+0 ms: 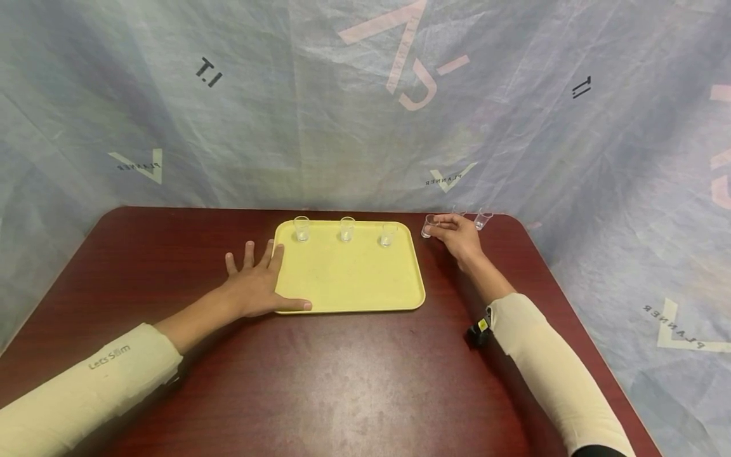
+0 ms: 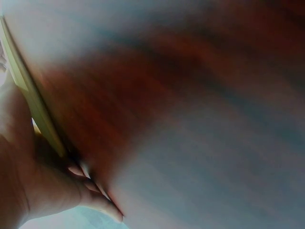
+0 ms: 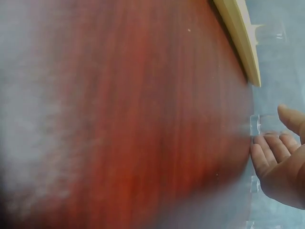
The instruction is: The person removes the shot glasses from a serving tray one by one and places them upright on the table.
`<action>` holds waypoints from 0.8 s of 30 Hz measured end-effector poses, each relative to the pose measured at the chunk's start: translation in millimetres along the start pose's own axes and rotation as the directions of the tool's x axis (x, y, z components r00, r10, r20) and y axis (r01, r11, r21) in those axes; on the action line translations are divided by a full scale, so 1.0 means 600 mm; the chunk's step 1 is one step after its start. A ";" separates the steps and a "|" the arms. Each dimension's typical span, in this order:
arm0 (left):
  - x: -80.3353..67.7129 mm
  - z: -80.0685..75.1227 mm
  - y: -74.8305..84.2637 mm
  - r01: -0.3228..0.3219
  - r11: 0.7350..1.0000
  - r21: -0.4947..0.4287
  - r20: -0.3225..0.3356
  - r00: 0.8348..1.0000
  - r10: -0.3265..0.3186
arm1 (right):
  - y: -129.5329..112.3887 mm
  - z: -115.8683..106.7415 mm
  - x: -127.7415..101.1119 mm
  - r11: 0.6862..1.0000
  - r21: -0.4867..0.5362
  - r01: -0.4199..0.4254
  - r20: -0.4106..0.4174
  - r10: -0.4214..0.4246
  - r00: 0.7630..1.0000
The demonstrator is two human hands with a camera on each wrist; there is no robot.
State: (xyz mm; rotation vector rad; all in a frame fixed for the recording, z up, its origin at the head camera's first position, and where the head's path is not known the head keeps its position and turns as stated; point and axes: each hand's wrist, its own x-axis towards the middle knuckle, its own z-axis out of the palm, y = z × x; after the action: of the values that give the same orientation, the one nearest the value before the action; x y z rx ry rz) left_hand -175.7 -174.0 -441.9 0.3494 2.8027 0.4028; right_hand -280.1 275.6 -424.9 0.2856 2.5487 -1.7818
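Observation:
A yellow tray (image 1: 348, 276) lies on the table, with three small clear shot glasses standing in a row along its far side: a left one (image 1: 301, 231), a middle one (image 1: 346, 231) and a right one (image 1: 387, 237). My left hand (image 1: 254, 289) rests at the tray's left edge with fingers spread and the thumb along the near rim. Just beyond the tray's right side, my right hand (image 1: 461, 241) holds another shot glass (image 1: 426, 230) between thumb and fingers. The right wrist view shows that glass (image 3: 256, 125) upright, its base at the tabletop.
Behind and beside the right hand stand two more shot glasses, one partly hidden (image 1: 459, 209) and one near the far right corner (image 1: 482, 219). The dark red table (image 1: 342, 381) ends at a grey printed curtain (image 1: 240, 127) at the back and sides.

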 end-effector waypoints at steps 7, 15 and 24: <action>0.000 0.000 -0.001 0.002 1.000 0.002 0.000 1.000 -0.002 | -0.003 0.011 0.015 0.999 0.036 -0.005 -0.065 0.007 0.998; -0.001 0.001 -0.001 0.005 1.000 -0.005 0.002 1.000 -0.005 | -0.003 0.021 0.028 0.996 0.086 0.022 -0.147 -0.009 0.989; 0.001 0.003 -0.001 0.007 1.000 -0.007 0.000 1.000 -0.007 | -0.004 0.027 0.029 0.996 0.090 0.029 -0.180 -0.012 0.984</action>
State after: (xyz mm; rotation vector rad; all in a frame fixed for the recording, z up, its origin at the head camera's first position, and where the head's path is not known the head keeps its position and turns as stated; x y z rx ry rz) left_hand -176.0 -174.2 -443.8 0.3380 2.8009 0.4111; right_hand -298.7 262.0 -430.6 0.4427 2.5980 -1.9694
